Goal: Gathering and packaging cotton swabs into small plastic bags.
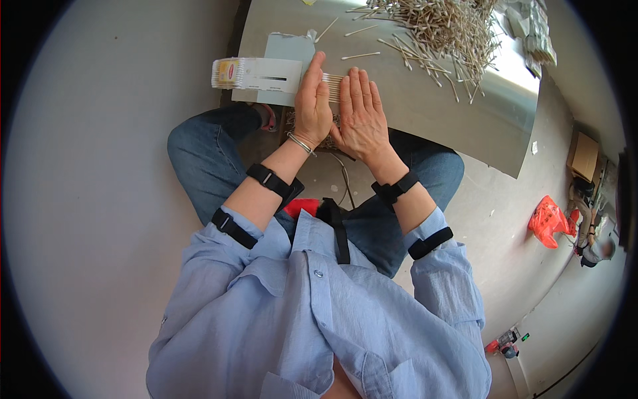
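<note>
My left hand (312, 105) stands on its edge at the table's near side, fingers straight and together. Flat beside it, fingers stretched out, lies my right hand (363, 114). Between the two palms a row of cotton swabs (334, 86) lies side by side, touched from both sides. Parts of the swabs are hidden under my right hand. Just left of my left hand is a white packing sleeve or box (271, 74), with a clear pack of cotton swabs (228, 73) at its left end. A pale grey-blue sheet (287, 45) lies beneath it.
A big heap of loose cotton swabs (442, 30) covers the far right of the metal table (492, 126). Clear plastic packs (535, 36) sit at its far right corner. A few single swabs lie near my fingers. A red plastic bag (550, 223) rests on the floor at right.
</note>
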Available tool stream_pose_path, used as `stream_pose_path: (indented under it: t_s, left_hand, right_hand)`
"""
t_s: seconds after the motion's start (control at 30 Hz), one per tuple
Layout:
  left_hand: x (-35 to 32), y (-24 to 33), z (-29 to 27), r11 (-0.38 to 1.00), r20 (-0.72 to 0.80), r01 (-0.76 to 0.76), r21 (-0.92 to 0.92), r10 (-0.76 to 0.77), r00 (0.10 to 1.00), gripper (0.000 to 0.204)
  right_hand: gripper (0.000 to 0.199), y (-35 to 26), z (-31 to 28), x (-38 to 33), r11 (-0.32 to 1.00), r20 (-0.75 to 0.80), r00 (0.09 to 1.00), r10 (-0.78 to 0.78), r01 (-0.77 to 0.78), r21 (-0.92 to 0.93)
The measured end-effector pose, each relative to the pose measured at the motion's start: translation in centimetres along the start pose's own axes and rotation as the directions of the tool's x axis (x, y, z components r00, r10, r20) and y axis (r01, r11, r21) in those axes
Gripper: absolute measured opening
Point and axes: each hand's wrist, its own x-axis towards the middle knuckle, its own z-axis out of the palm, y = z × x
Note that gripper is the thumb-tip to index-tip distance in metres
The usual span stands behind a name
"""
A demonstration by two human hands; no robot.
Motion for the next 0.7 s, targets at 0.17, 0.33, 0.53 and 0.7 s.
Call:
stream_pose_path:
  t_s: [0.17,0.33,0.53,0.7]
  left_hand:
    - [0.3,-0.8,-0.1,0.997,0.022,0.027,-0.077,-0.026,0.999,0.044]
    - [0.6,-0.5,-0.3,0.976,0.052,0.127,-0.175,-0.120,0.991,0.044]
    - [1.6,-0.7,-1.6,0.739,0.110,-0.255,0.623,0.239,0.965,0.028]
    - [1.0,-0.8,-1.8,0.549,0.190,-0.314,0.774,0.272,0.943,0.021]
  right_hand:
    - [0.086,-0.1,-0.1,0.2,0.999,-0.014,1.000,0.013,-0.013,0.039]
    - [0.087,-0.1,0.1,0.2,0.999,-0.020,1.000,0.016,-0.015,0.045]
    - [0.088,-0.3,0.2,0.2,0.998,-0.020,0.999,0.030,-0.029,0.055]
    - [0.087,-0.7,0.1,0.2,0.998,-0.014,0.999,0.050,-0.049,0.039]
